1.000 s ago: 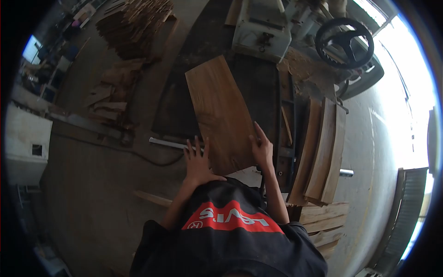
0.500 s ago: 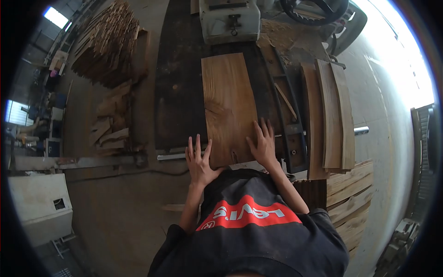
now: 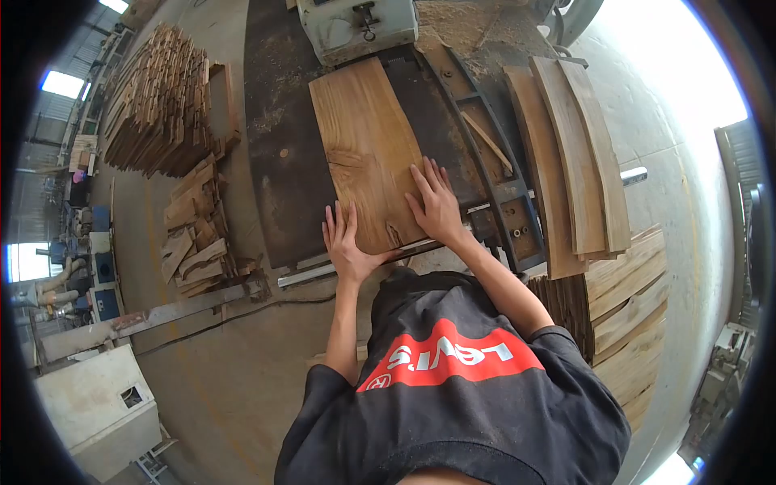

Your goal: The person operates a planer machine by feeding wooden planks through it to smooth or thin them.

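A wooden board (image 3: 364, 137) with a dark knot lies flat on the dark machine table (image 3: 283, 186). Its far end reaches the pale machine housing (image 3: 360, 32). My left hand (image 3: 347, 246) is at the board's near left corner, fingers stretched along the left side and thumb pointing across the near end. My right hand (image 3: 439, 206) lies on the right edge near the same end, its fingers extended forward. Neither hand has its fingers wrapped around the wood.
Long curved boards (image 3: 578, 153) lean in a row at the right, above a stack of planks (image 3: 630, 315). Stacked thin wood (image 3: 158, 101) and loose offcuts (image 3: 194, 226) are on the left. A black metal frame (image 3: 493, 153) borders the table; sawdust (image 3: 477, 24) lies beyond.
The board and both hands have shifted forward, toward the machine housing. My right hand now lies flatter on the board. The camera view has also tilted and turned.
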A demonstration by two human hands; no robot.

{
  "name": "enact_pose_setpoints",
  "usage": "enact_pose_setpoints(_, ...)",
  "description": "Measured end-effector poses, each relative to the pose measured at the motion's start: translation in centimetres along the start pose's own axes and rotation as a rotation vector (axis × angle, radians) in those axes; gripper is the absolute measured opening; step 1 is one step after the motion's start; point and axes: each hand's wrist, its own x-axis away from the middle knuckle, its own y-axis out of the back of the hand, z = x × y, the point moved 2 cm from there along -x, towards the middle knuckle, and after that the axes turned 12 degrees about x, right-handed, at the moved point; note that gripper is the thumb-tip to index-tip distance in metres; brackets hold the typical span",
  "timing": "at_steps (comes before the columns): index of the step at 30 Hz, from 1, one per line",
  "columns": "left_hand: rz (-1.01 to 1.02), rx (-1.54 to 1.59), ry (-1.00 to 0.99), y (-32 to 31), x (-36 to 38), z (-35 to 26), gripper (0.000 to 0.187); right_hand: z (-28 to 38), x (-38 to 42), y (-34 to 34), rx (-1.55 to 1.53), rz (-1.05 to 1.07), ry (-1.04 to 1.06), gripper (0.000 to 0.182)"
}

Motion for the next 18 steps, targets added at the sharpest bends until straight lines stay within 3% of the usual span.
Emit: enact_pose_setpoints(18, -0.009, 0.01, -0.055, -0.3, -6.1, 3.0, 0.15, -0.9, -5.7, -2.7, 0.026, -0.032, 0.002, 0.064)
